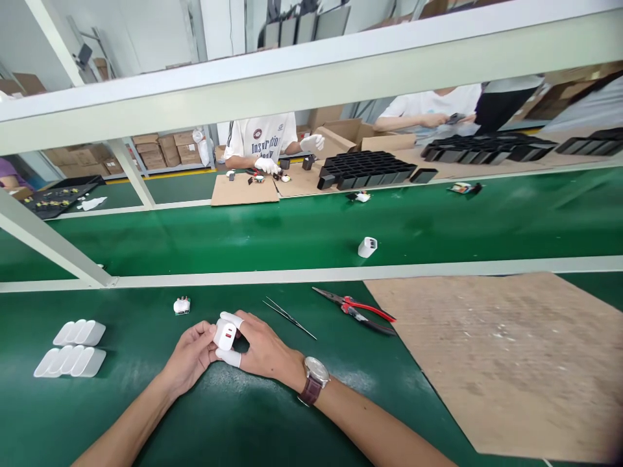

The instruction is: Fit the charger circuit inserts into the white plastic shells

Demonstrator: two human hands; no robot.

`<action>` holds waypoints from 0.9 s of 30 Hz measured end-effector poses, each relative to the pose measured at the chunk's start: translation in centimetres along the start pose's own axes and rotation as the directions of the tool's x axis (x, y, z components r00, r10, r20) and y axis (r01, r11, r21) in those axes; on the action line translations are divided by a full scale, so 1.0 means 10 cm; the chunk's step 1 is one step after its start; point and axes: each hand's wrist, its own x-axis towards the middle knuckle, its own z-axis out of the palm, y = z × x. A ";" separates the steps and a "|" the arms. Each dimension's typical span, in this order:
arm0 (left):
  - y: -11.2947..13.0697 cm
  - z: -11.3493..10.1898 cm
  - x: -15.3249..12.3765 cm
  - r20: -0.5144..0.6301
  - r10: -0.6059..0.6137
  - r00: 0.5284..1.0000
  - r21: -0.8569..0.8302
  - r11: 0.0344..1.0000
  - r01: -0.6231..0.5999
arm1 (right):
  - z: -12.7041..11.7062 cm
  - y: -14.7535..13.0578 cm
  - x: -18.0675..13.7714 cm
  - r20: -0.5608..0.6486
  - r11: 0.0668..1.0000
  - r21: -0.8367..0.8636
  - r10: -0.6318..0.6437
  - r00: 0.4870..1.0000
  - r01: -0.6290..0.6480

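A white charger point(225, 336) with a red port and a smaller slot on its face is held between my two hands over the green table. Thumb and fingers of my left hand point(191, 357) close on its left side. My right hand point(265, 344), with white finger cots on thumb and forefinger, grips it from the right. A small white part with prongs point(182, 305) lies beyond my left hand. Tweezers point(291, 318) rest past my right hand, beside red-and-black long-nose pliers point(357, 310).
White plastic housings point(73, 361) stand in two rows at the left. A cardboard sheet point(511, 363) covers the right side. Behind a white rail point(311, 275), another white charger point(367, 247) sits on the green belt. Co-workers sit across, near black housings point(367, 170).
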 end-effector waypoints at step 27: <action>1.52 -1.16 -0.49 0.032 0.838 0.545 0.993 -0.091 0.081 | 0.16 0.39 -0.04 -0.038 0.985 -0.105 -0.143 0.989 0.138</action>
